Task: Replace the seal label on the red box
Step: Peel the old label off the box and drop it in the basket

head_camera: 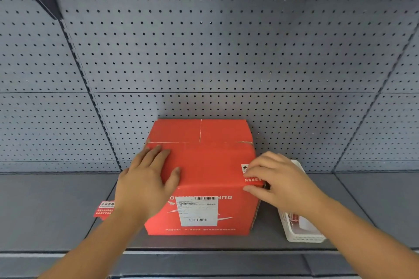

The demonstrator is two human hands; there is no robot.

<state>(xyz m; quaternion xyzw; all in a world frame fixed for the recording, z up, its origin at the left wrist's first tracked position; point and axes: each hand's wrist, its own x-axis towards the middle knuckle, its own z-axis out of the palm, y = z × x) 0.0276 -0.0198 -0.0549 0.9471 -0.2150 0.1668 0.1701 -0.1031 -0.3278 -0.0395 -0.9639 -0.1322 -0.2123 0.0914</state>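
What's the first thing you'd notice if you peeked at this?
The red box pops first, sitting mid-shelf against the grey pegboard. The left hand lies flat on its top, while the right hand works a red seal label at the box's right edge. Another label lies left, and a white basket stands right.

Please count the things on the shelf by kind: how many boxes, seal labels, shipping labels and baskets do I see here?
Red box: 1
Red seal labels: 2, one on the box under the right hand at, one lying on the shelf at
White shipping label: 1
White basket: 1
Total: 5
The left hand lies flat on the box.
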